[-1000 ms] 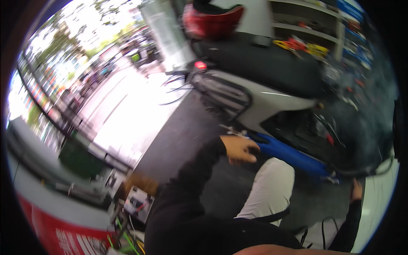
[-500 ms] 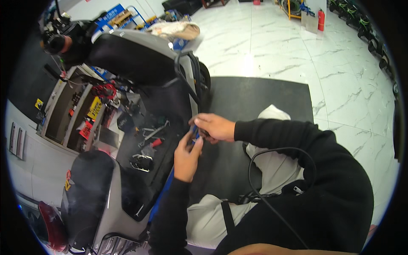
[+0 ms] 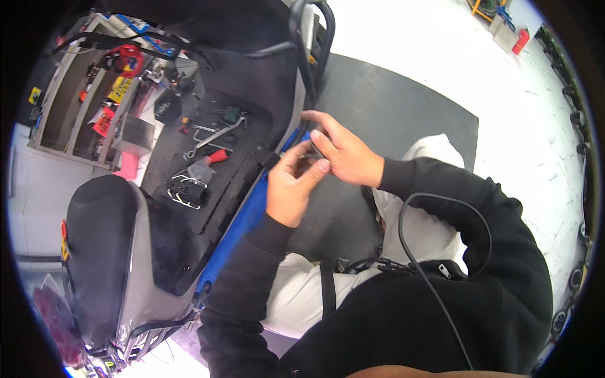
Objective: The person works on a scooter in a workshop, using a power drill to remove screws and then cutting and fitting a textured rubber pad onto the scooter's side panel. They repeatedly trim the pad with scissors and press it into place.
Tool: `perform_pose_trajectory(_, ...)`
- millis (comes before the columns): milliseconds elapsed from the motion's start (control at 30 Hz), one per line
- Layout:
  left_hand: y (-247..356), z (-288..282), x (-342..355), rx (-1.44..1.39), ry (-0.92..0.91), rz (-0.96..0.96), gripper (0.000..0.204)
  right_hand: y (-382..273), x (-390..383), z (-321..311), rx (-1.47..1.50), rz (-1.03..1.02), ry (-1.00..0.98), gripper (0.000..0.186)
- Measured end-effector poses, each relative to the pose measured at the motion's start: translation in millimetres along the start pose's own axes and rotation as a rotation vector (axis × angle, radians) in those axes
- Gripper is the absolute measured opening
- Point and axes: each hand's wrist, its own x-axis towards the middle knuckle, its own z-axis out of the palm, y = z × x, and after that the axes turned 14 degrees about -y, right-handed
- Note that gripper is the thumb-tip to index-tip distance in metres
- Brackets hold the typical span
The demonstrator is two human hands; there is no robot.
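My two hands meet over the blue edge of a dark work surface (image 3: 242,211). The fingers of my left hand (image 3: 291,189) are curled, its thumb reaching towards the right hand. My right hand (image 3: 345,151) presses in from the other side, thumb and fingers bent together. Something small and dark shows between the fingertips, mostly hidden, and its kind cannot be made out. On the surface left of the hands lie a metal wrench (image 3: 217,135), a red-handled tool (image 3: 217,156) partly by clear plastic, and a black part with white metal loops (image 3: 188,191).
A scooter with a black seat (image 3: 97,230) stands at lower left; another vehicle's black rail (image 3: 326,47) rises above the hands. Beyond the tools is a grey shelf unit (image 3: 60,94). A dark mat (image 3: 391,94) lies on the pale floor, and a fire extinguisher (image 3: 521,41) stands far right.
The view has shifted, bringing the tools and the surface's blue edge up in the picture. My hands remain together, and the right hand's index finger is now stretched out more.
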Motion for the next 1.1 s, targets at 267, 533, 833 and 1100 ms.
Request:
perform_pose_trajectory(267, -1, -32, 6, -0.056, -0.052, 0.103, 0.045, 6, 28, -3, 0.241, 0.013, -0.157, 0.044)
perform_pose_trajectory(533, 0, -90, 12, -0.259, -0.034, 0.174, 0.049, 5, 50, -4, 0.47, 0.228, -0.329, 0.046)
perform_pose_trajectory(833, 1, -101, 24, -0.272, -0.036, 0.211, 0.053, 1, 48, -13, 0.092, 0.119, -0.318, 0.044)
perform_pose_trajectory(1100, 13, -99, 17, -0.226, -0.047, 0.278, 0.061, 0, 50, -15, -0.127, -0.12, -0.21, 0.039)
